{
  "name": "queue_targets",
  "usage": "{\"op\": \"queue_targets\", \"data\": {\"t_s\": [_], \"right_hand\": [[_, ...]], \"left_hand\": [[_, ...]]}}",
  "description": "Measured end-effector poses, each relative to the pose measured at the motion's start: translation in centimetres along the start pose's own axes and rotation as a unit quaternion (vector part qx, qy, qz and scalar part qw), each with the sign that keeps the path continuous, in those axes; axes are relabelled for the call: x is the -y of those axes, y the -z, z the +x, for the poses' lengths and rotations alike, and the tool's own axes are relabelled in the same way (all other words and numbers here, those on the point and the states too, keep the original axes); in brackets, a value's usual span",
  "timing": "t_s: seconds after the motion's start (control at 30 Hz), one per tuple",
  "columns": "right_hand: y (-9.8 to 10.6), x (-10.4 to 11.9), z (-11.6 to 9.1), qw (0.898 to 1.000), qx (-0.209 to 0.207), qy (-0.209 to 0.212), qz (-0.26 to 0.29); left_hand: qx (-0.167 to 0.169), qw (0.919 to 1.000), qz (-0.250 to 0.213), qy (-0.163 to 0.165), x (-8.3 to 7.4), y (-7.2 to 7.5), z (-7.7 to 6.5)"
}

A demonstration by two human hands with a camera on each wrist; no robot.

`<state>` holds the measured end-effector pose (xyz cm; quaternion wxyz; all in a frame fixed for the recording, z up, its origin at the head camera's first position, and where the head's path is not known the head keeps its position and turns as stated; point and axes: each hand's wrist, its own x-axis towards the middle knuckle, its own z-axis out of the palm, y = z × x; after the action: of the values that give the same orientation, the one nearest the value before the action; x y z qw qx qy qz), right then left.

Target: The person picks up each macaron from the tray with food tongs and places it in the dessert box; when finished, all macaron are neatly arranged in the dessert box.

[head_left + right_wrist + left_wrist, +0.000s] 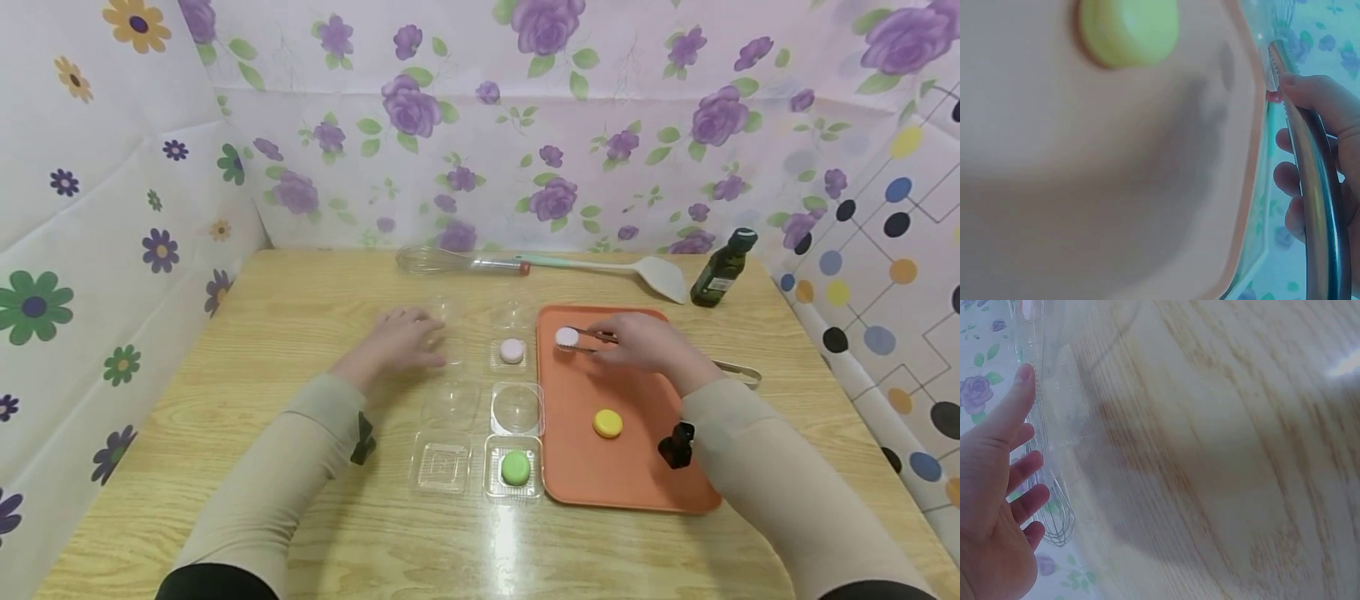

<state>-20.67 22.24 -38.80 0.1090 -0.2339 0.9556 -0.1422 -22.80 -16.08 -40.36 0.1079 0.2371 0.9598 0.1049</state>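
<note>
My right hand (645, 340) grips metal tongs (1317, 187), whose tips pinch a pale pink macaron (567, 338) over the left part of the orange tray (577, 467). A yellow macaron (607, 423) lies on that tray below the hand. My left hand (396, 343) holds nothing; its fingers are loosely bent beside a clear plastic box (453, 350) in the back left. Another pink macaron (512, 351) sits in the back right box, and a green macaron (515, 467) in the front right box (491, 492). The front left box (441, 467) has a bare base.
Behind the boxes lie a whisk (442, 261) and a white spatula (660, 275) with a pale green handle. A dark green bottle (722, 271) stands at the back right of the wooden table (300, 292). Flowered cloth (465, 125) hangs behind.
</note>
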Motion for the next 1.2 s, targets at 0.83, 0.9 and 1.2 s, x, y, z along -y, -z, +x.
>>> {"op": "queue_targets", "data": {"t_s": [0.83, 0.9, 1.2], "right_hand": [[-0.1, 7.0, 5.5, 0.996, -0.01, 0.073, -0.043], [-0.2, 7.4, 5.7, 0.996, -0.008, 0.08, -0.042], [-0.5, 9.0, 6.8, 0.996, 0.018, 0.08, -0.028]], "left_hand": [[-0.01, 0.9999, -0.013, 0.005, 0.5, -0.5, 0.1], [-0.01, 0.9999, -0.013, 0.004, 0.4, -0.5, 0.2], [-0.005, 0.9999, -0.012, 0.009, 0.6, -0.4, 0.2]]}}
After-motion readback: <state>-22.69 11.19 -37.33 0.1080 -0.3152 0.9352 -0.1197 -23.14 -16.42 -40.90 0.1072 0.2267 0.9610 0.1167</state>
